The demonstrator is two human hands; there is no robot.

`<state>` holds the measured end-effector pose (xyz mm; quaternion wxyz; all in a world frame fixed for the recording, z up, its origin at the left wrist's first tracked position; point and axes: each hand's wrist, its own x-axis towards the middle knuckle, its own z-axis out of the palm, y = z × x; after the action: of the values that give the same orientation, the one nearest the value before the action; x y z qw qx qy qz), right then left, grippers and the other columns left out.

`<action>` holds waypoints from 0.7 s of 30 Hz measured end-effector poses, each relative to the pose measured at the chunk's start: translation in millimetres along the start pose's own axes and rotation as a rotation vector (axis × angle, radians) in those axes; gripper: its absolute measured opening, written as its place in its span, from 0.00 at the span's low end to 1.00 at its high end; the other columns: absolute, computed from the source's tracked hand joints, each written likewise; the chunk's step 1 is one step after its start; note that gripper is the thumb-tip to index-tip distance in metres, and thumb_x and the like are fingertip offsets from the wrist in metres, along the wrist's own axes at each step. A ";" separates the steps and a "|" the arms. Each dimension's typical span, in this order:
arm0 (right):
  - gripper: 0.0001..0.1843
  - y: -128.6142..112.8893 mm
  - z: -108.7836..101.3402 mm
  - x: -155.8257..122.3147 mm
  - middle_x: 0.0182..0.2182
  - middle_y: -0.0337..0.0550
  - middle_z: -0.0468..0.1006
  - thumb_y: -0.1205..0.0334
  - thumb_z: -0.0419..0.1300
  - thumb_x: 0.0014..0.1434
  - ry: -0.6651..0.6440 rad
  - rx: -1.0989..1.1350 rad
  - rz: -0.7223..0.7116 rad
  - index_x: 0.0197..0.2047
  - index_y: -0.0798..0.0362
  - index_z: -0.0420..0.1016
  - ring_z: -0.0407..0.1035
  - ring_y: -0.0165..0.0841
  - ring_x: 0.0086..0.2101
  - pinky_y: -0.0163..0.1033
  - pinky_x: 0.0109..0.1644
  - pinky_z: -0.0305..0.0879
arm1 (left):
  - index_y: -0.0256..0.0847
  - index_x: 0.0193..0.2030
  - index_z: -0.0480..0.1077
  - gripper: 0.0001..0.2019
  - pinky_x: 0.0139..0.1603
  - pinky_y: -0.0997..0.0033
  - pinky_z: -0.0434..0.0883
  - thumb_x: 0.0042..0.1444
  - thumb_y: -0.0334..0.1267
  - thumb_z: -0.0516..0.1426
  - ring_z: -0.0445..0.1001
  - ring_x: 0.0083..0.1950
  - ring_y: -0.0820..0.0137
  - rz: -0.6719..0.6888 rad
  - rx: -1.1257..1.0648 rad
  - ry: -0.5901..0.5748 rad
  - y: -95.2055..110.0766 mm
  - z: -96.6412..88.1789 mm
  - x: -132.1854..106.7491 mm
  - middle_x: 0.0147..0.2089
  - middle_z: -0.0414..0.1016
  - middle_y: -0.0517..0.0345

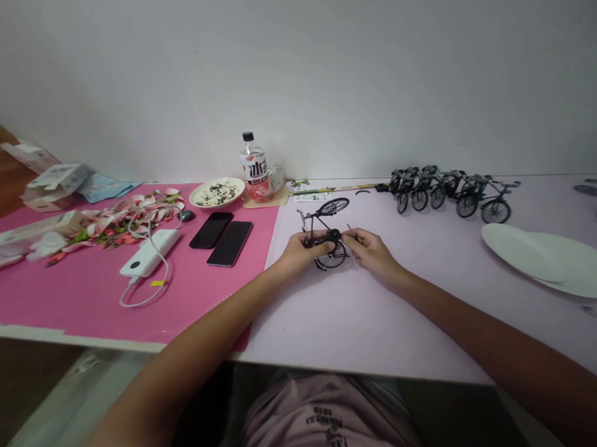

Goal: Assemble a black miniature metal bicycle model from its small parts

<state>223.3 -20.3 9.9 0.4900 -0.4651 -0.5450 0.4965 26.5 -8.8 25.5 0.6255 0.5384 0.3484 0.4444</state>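
A black model bicycle (334, 205) is tipped on its side above the pale tabletop, one wheel pointing away from me and the other close to my fingers. My left hand (303, 248) is closed on its frame, the thumb lying by the near wheel. From the other side, my right hand (370, 249) pinches a thin dark piece beside the near wheel; its kind is too small to make out. Part of the frame is covered by my left fingers.
Several finished-looking model bicycles (450, 190) stand along the wall. White plates (577, 261) lie to the right. On the pink side are two phones (231, 244), a power bank (149, 252) with a cable, a bowl (199, 201), a drink bottle (256, 171) and artificial petals (123, 224).
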 end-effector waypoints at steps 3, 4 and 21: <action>0.25 -0.8 0.3 -0.4 0.22 0.32 0.64 0.38 0.70 0.52 -0.003 -0.001 0.002 0.40 0.50 0.75 0.53 0.26 0.22 0.34 0.23 0.45 | 0.33 0.47 0.82 0.25 0.57 0.62 0.71 0.42 0.43 0.75 0.80 0.44 0.65 0.003 0.002 -0.003 0.3 0.3 -0.5 0.47 0.84 0.46; 0.25 -1.0 0.5 -0.7 0.22 0.32 0.64 0.38 0.70 0.52 -0.002 -0.003 0.000 0.40 0.50 0.75 0.53 0.26 0.22 0.34 0.23 0.45 | 0.33 0.47 0.82 0.25 0.57 0.62 0.71 0.42 0.43 0.76 0.80 0.44 0.65 0.003 0.002 0.000 0.2 0.3 -0.5 0.46 0.84 0.46; 0.22 -2.1 3.3 -3.0 0.21 0.30 0.61 0.42 0.69 0.53 0.036 -0.031 -0.010 0.40 0.51 0.76 0.50 0.26 0.21 0.36 0.24 0.44 | 0.34 0.46 0.83 0.24 0.57 0.60 0.72 0.41 0.43 0.75 0.80 0.44 0.64 0.012 0.016 0.007 -0.4 0.3 -0.5 0.45 0.84 0.47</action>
<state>220.3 -23.7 11.8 0.4949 -0.4787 -0.5463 0.4770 26.6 -9.4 25.2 0.6171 0.5440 0.3509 0.4473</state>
